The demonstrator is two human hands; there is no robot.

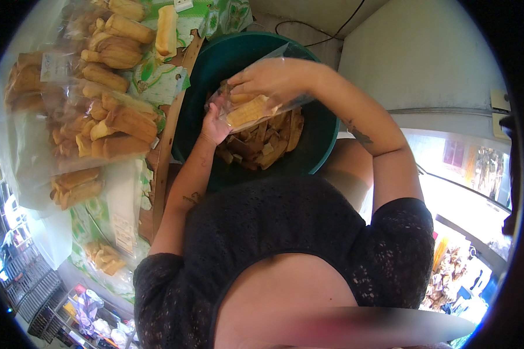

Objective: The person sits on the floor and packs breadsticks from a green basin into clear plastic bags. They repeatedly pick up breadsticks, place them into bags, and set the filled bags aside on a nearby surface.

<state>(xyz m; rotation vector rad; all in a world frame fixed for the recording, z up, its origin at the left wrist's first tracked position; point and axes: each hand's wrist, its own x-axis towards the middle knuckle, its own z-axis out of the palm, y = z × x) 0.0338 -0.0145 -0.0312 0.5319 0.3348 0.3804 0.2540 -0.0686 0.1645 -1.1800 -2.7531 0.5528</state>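
Head view: yellow pieces (249,113) sit inside a clear bag (294,103) the left hand (216,125) grips; right hand (273,80) grip unclear. Brown pieces (275,141) lie unbagged.

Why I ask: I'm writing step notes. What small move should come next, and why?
I'd probably nudge the yellow oblong pieces deeper into the clear plastic bag with the right hand: it appears to reach inside, against them, while the left hand holds the bag's other side above the round green plastic tub.
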